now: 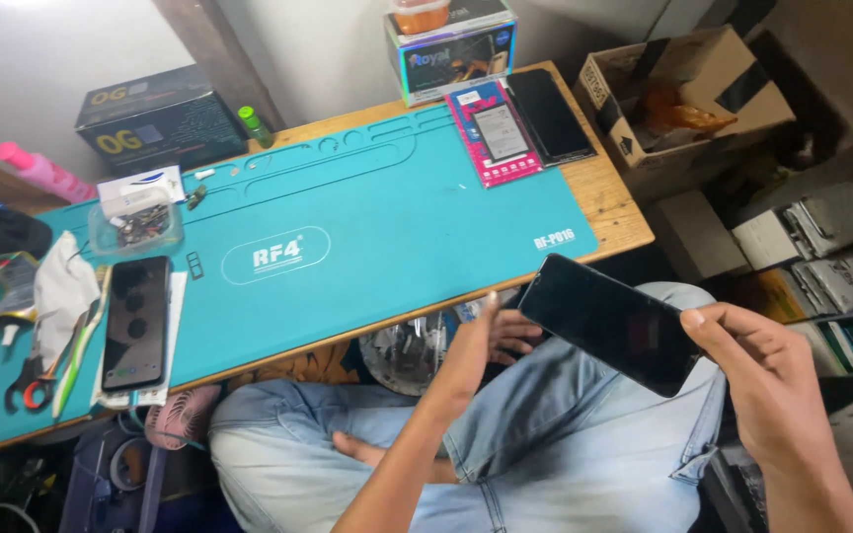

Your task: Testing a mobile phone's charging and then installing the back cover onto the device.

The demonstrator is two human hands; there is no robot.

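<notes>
A person seated cross-legged beside a low wooden table (616,202) holds a dark phone (612,324) over the lap, clear of the tabletop. The right hand (767,385) pinches the phone's lower right corner between thumb and fingers; the rest of the slab juts out to the left, tilted, with nothing beneath it but denim-clad knees. The left hand (481,345) is open, fingers spread and raised just beside the phone's left end, apparently not gripping it; whether a fingertip touches the edge cannot be told.

The risk, judged from this hold, is a slip: 1 corner pinch carries the whole weight, and a twist or a loosened thumb could let the phone fall onto the legs or against the table edge, where its glass face could crack.

On the table, a teal work mat (377,207) carries a 2nd phone (136,323) at the left, lying near the front edge beside a white cloth (61,291) and hand tools (37,380). A small clear tub of parts (137,227) stands behind it; a careless elbow could scatter the contents. A pink packaged part (494,133) and a black panel (548,115) rest at the far right, below a stacked box (451,49).
</notes>
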